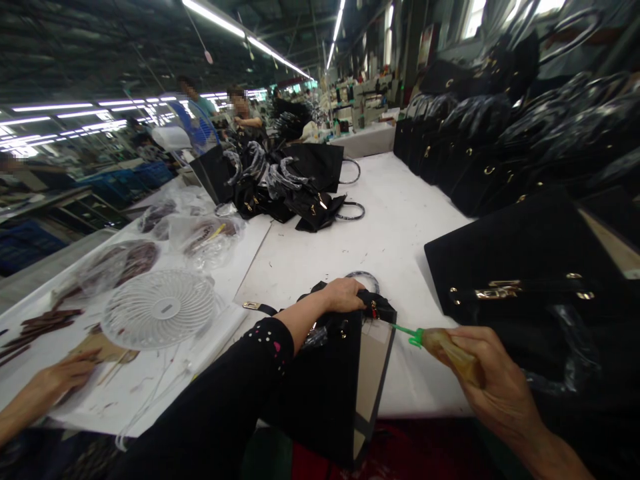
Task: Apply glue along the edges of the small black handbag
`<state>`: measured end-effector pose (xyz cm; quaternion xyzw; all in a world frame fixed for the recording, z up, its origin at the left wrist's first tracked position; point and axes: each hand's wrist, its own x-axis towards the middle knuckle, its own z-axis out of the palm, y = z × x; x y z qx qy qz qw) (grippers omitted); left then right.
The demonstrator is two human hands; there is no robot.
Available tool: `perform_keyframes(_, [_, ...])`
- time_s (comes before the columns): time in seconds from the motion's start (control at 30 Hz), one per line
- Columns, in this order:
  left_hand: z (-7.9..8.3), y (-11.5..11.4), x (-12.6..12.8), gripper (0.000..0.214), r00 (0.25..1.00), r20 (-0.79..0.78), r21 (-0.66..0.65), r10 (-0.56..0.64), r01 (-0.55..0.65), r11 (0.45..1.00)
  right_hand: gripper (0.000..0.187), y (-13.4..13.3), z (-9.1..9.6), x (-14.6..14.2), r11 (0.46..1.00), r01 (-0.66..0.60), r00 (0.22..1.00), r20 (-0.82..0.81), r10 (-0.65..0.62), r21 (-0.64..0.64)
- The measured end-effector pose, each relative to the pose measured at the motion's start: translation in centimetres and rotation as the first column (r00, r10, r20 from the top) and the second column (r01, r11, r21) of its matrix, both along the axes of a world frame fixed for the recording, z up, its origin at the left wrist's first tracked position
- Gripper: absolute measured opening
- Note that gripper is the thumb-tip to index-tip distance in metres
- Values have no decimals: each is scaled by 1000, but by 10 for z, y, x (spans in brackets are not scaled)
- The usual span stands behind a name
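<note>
Right hand [500,377] closed round amber squeeze bottle [453,357], green nozzle [416,338] pointed at upper side edge of black bag [315,380]. Bag on near table edge, tan panel [371,373] showing at side. Left hand [345,295] over bag's top, fingers bent; pinching or only pressing, cannot tell. Larger black bag [515,260] close by on right; bag heap [280,180] beyond. White fan [163,310] left, near co-worker's hand [67,377]. Clear plastic bags [205,240] hold brown pieces.

black left sleeve [215,390], white and pink spots [277,347] at cuff [286,333], bare right forearm [543,437]
</note>
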<state>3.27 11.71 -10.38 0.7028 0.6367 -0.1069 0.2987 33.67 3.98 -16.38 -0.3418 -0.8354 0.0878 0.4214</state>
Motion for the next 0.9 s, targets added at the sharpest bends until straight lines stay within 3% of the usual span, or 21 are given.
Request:
perform_keyframes(0.2, [2, -1, 0, 20, 1000, 0, -2, 5, -5, 1000, 21, 1, 5, -2, 998, 56, 998, 10, -56, -36])
perform_keyframes(0.6, [-2, 0, -1, 20, 1000, 8, 9, 10, -10, 1000, 21, -2, 7, 0, 999, 25, 1000, -16, -25, -21])
perform_keyframes(0.73, [-4, 1, -2, 20, 1000, 6, 1, 9, -9, 1000, 18, -3, 8, 3, 992, -24, 1000, -6, 24, -121])
perform_keyframes(0.9, [-4, 2, -2, 18, 1000, 3, 1, 20, -20, 1000, 16, -2, 2, 5, 993, 38, 997, -68, -45, -108])
